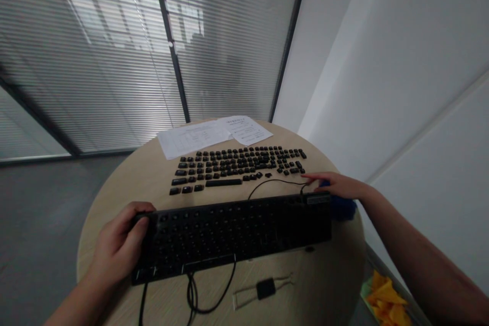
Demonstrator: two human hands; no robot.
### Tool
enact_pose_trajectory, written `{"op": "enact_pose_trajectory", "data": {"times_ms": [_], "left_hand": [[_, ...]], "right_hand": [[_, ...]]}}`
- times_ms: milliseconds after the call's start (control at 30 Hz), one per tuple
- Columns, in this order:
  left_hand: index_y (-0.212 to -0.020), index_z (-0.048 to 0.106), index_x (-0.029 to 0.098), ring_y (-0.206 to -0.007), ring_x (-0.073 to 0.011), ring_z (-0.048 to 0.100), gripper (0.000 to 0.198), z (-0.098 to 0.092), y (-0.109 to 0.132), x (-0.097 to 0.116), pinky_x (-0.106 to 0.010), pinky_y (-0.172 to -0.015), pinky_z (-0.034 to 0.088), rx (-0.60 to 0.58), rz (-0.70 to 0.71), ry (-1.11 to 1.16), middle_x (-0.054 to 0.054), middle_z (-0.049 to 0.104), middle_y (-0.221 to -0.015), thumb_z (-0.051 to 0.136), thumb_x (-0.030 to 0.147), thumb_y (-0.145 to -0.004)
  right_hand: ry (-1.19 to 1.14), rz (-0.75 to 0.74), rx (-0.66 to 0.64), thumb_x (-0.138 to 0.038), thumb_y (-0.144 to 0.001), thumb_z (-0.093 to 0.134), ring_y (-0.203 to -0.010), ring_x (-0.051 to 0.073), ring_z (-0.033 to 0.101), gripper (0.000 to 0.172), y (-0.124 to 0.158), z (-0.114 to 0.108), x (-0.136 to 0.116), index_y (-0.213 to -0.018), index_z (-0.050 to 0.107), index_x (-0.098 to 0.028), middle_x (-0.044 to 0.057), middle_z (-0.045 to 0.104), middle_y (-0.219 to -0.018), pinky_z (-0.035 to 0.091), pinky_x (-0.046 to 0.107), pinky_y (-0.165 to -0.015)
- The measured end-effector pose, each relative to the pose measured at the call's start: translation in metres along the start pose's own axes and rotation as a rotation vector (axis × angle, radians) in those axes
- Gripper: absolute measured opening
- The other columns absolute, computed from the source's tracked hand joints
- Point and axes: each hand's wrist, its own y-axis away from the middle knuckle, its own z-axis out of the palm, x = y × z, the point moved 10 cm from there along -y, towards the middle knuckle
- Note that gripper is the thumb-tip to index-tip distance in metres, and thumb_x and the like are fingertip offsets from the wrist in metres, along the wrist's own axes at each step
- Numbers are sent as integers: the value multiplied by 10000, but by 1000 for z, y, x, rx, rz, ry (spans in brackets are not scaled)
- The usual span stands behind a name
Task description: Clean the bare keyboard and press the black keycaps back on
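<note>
A black keyboard base (229, 229) with its keycaps removed is tilted up at the near side of the table. My left hand (120, 239) grips its left end, thumb on the front and fingers behind. Beyond it, loose black keycaps (229, 163) lie in rows in keyboard order, with a long space bar (223, 182) at the near side. Over the base's upper right corner reaches my right hand (336, 185), fingers stretched towards the rightmost keycaps and a thin cable. Whether a fingertip touches a keycap, I cannot tell. A dark blue object (343, 208), its kind unclear, sits under that hand.
A wire keycap puller (266, 288) with a black middle lies near the front edge. Black cable (193, 295) loops beside it. Printed sheets (198, 137) rest at the table's far side. Yellow cloth-like pieces (385, 298) fill a container at lower right. A white wall (420, 86) stands close right.
</note>
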Motion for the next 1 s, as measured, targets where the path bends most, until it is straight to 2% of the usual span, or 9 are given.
{"op": "enact_pose_trajectory", "data": {"times_ms": [100, 200, 367, 500, 667, 833, 1000], "left_hand": [[-875, 589, 238, -714, -209, 616, 273, -1, 0, 1, -291, -640, 485, 7, -3, -6, -12, 652, -768, 486, 491, -862], [-874, 593, 242, -714, -210, 616, 271, -1, 0, 1, -293, -644, 487, 16, 6, -10, -11, 650, -765, 485, 490, -869], [-886, 596, 238, -736, -216, 626, 298, 2, -1, -3, -295, -657, 494, -2, -24, -24, -14, 656, -779, 484, 514, -868], [-882, 591, 235, -738, -222, 631, 335, 5, -4, -7, -294, -659, 498, -16, -66, -47, -16, 661, -770, 476, 548, -851], [-877, 587, 233, -732, -222, 633, 346, 10, -8, -7, -295, -677, 507, -44, -83, -58, -17, 663, -763, 467, 555, -838], [-889, 591, 225, -742, -219, 627, 345, 12, -9, -10, -295, -693, 500, -55, -102, -61, -17, 657, -779, 470, 543, -834], [-903, 590, 224, -743, -217, 615, 355, 14, -9, -16, -288, -677, 487, -62, -150, -62, -11, 646, -778, 474, 550, -824]], "right_hand": [[16, -109, 9, -497, -865, 695, -1363, 320, 532, 535, -20, 10, -18, -1337, 708, -246, 98, 621, -1448, 324, 501, -1213], [-40, -119, -63, -539, -853, 706, -1316, 327, 572, 420, -26, 22, -28, -1098, 810, -215, 104, 671, -1381, 355, 507, -1185], [-270, 62, -214, -509, -858, 694, -1030, 265, 693, 414, -9, 38, -13, -1097, 783, -183, 69, 775, -1096, 503, 439, -997], [-330, 177, -222, -449, -789, 755, -891, 223, 691, 333, 2, 41, 5, -970, 766, -170, 41, 770, -952, 528, 379, -888], [-410, 198, -230, -461, -775, 764, -926, 217, 690, 377, 1, 43, 15, -1026, 739, -181, 50, 759, -1017, 532, 361, -876], [-287, 236, -246, -504, -736, 780, -768, 181, 654, 373, -3, 31, 28, -854, 759, -151, 35, 740, -824, 517, 309, -762], [-376, 270, -294, -539, -702, 820, -736, 157, 640, 425, -8, 18, 29, -879, 743, -160, 22, 727, -804, 499, 270, -720]]}}
